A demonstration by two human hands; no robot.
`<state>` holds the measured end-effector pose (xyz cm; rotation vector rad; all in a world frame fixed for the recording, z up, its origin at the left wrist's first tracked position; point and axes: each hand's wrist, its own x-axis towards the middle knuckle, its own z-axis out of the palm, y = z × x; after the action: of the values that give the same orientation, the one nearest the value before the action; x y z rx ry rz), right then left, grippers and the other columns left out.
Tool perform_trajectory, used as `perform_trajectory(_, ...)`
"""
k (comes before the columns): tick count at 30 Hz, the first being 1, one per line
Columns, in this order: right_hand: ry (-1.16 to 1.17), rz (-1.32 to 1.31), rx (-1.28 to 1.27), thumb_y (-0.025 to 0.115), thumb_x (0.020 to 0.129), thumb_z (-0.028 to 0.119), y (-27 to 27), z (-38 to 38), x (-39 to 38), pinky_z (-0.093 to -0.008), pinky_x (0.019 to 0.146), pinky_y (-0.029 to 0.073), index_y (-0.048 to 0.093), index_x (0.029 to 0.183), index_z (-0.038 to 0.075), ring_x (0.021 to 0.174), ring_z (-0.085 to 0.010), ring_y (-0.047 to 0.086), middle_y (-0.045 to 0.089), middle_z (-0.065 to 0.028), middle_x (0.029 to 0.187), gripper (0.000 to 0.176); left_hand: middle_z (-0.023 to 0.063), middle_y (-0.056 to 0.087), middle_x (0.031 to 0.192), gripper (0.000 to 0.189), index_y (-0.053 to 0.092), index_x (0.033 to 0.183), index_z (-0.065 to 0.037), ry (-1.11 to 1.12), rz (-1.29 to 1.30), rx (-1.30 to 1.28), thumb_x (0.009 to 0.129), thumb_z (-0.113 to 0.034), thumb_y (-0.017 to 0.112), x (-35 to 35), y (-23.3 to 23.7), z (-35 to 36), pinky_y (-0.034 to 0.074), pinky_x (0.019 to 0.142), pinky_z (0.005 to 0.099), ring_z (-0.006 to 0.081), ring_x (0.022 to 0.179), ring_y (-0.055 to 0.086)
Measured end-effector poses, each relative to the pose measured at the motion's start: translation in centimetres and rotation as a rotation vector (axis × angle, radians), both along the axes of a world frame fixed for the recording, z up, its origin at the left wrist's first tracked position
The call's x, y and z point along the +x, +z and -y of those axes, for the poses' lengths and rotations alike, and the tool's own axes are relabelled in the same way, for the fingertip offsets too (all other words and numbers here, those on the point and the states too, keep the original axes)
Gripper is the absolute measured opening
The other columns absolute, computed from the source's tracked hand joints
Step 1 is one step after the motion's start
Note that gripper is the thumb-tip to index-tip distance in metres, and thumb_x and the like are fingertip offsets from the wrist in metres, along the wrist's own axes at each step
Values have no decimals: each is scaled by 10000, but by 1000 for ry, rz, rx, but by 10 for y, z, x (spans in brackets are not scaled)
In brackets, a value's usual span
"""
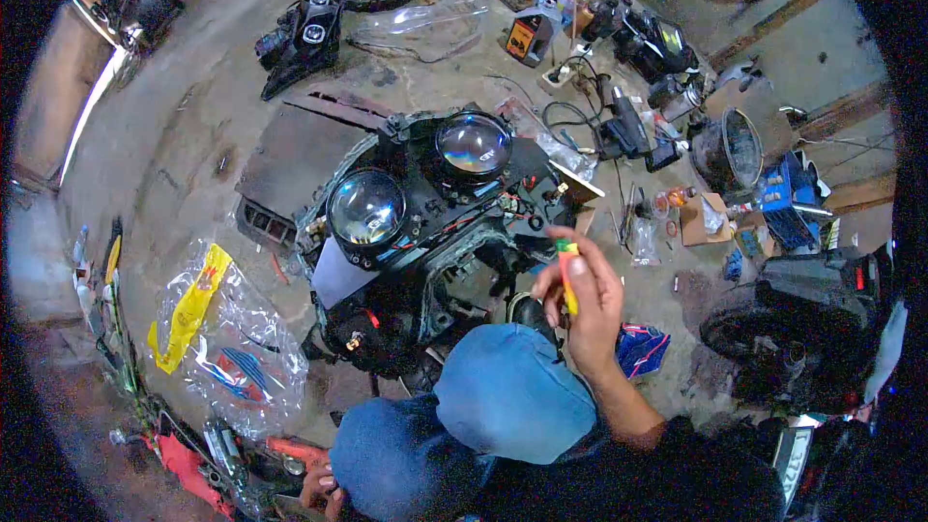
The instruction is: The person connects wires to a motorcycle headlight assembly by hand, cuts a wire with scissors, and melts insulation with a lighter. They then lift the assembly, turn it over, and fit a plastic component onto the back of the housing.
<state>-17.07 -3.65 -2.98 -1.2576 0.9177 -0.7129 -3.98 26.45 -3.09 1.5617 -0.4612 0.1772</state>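
In the head view my right hand [592, 304] is raised over my knee, its fingers closed around a small yellow and red tube [568, 280] with a green top. Just left of it lies a motorcycle headlight assembly [416, 188], a black housing with two round glass projector lenses [367, 208] and thin wires. Down at the lower left, my left hand [321, 491] has curled fingers beside my knee, close against an orange-red object [298, 450]. What those fingers grip is partly hidden by my leg.
Clear plastic packaging [242, 358] with a yellow strip lies at left. Another headlight unit [304, 39] sits at the back. Bottles, a black heat gun-like tool [626, 126], a metal can [727, 150] and a blue box [785, 191] crowd the right. A dark motorcycle part [797, 329] stands nearby.
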Motion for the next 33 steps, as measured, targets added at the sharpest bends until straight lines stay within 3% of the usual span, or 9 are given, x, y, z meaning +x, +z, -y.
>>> perform_trajectory(3,74,-34,-3,492,1126,337,-1,4,-3,-221,471,329,572,1440,86,528,-45,424,577,-1,708,410,104,564,857,411,648,1167,9,1,-7,-7,1050,-379,575,3,-2,0,467,688,406,241,761,541)
perform_trajectory(6,-44,-113,-80,501,1126,330,-3,2,3,-223,458,309,545,1451,135,522,-43,404,527,18,677,381,105,566,861,406,649,1164,9,-1,-8,-15,1049,-374,575,4,-3,0,469,691,406,242,765,545)
perform_trajectory(9,3,-77,9,502,1127,323,-10,7,-5,-223,450,302,518,1443,162,525,-45,398,494,33,662,355,106,567,864,401,650,1160,8,-2,-10,-12,1047,-369,576,5,-4,2,472,694,407,243,769,548)
perform_trajectory(16,-15,29,51,552,1113,272,-11,3,12,-232,415,315,505,1413,109,453,-55,426,549,-3,641,345,108,570,873,389,654,1153,8,-1,-1,-6,1043,-358,578,8,-5,5,476,702,408,246,780,556)
perform_trajectory(19,55,39,86,561,1109,251,-10,4,14,-241,402,312,500,1409,109,445,-55,414,515,16,601,337,109,572,877,384,655,1149,8,-5,-1,-4,1041,-353,578,9,-5,7,479,705,408,247,784,559)
perform_trajectory(26,-23,82,83,568,1105,230,-23,11,34,-254,407,286,493,1234,108,450,-59,389,453,36,577,193,111,575,886,373,658,1142,7,2,8,1,1037,-342,580,10,-5,8,484,713,410,250,794,567)
perform_trajectory(33,-53,117,102,572,1092,213,-24,10,38,-241,370,265,482,1259,107,407,-60,359,433,26,558,218,113,578,895,361,661,1134,7,7,10,-1,1033,-331,582,10,-7,10,489,721,411,253,805,575)
